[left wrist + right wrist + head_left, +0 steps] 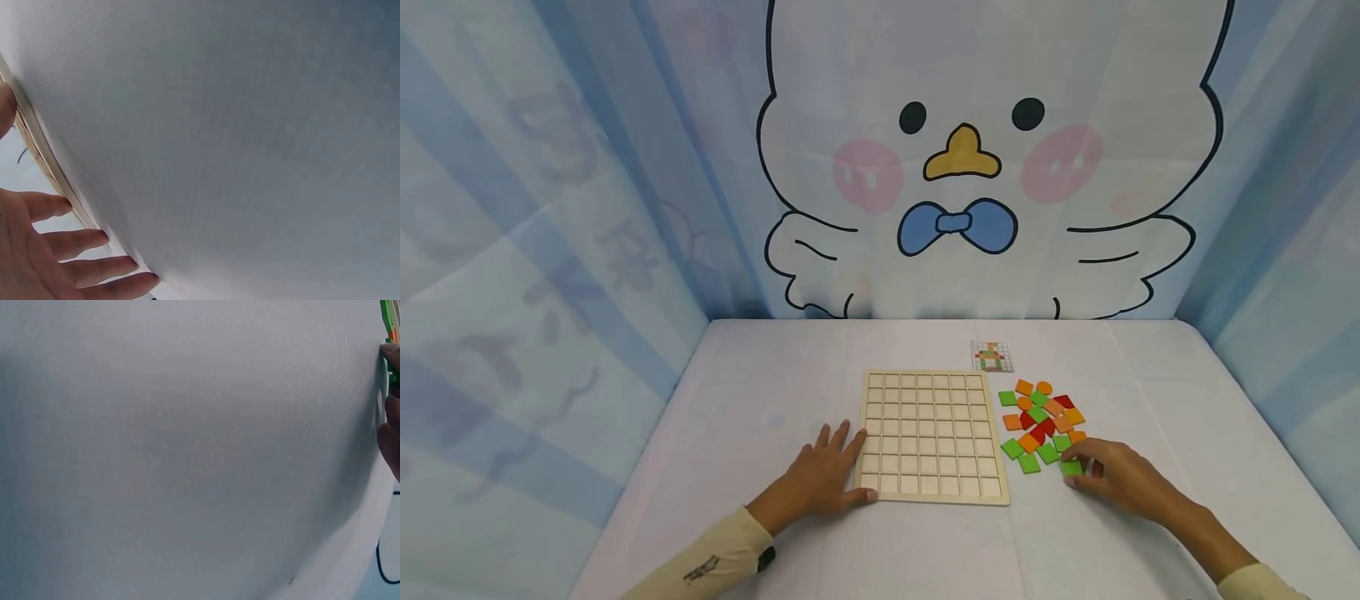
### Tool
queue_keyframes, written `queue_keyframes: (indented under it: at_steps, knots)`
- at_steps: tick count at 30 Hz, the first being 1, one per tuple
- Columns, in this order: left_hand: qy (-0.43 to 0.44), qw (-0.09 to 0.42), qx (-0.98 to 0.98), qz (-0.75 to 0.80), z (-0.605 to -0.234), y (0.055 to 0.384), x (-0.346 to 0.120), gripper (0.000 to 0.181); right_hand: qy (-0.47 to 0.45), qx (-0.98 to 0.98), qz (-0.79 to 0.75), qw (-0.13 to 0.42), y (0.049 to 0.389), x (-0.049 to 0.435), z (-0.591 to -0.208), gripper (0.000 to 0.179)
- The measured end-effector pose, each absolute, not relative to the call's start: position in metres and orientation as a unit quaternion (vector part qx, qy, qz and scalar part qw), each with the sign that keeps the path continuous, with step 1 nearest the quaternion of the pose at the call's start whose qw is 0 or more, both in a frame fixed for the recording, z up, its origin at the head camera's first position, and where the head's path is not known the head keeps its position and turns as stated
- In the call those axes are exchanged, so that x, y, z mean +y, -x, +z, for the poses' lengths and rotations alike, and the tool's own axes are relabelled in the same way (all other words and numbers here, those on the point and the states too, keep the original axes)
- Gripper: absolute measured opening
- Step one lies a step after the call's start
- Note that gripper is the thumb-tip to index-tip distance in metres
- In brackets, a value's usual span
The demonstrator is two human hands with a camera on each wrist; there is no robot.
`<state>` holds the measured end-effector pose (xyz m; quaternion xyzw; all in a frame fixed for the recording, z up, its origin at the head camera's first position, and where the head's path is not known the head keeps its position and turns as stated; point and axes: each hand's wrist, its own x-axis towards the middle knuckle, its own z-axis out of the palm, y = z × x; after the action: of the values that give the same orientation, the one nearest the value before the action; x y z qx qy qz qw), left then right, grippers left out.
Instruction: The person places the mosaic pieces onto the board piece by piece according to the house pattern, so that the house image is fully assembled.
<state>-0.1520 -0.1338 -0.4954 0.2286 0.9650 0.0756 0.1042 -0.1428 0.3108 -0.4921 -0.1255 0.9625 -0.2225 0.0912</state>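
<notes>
A pale wooden grid board with square cells, all bare, lies flat on the white-covered table. My left hand is spread at its left side, thumb at the lower left corner and fingertips along the edge. In the left wrist view the board's edge runs past the thumb and spread fingers. My right hand is at the near right of a loose spread of coloured tiles, thumb and index finger pinching a green square tile. In the right wrist view only its fingertips show.
Several orange, green and red tiles, such as a red piece and an orange round, lie right of the board. A small pattern card lies behind them. A curtain with a cartoon bird stands behind the table.
</notes>
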Motion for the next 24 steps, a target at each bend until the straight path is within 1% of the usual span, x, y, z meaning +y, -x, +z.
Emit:
queue_keyframes:
  at_steps: [4, 15, 24]
  knots:
    - [-0.232, 0.098, 0.965, 0.070, -0.4962, 0.1521, -0.1338, 0.093, 0.117, 0.963, -0.220, 0.099, 0.1427, 0.3101, -0.4919, 0.028]
    - [-0.228, 0.094, 0.967, 0.061, -0.4991, 0.1518, -0.1335, 0.094, 0.116, 0.957, -0.253, 0.088, 0.1465, 0.3090, -0.4905, 0.030]
    - [-0.224, 0.094, 0.969, 0.049, -0.5001, 0.1517, -0.1325, 0.094, 0.105, 0.948, -0.285, 0.095, 0.1466, 0.3029, -0.4880, 0.031]
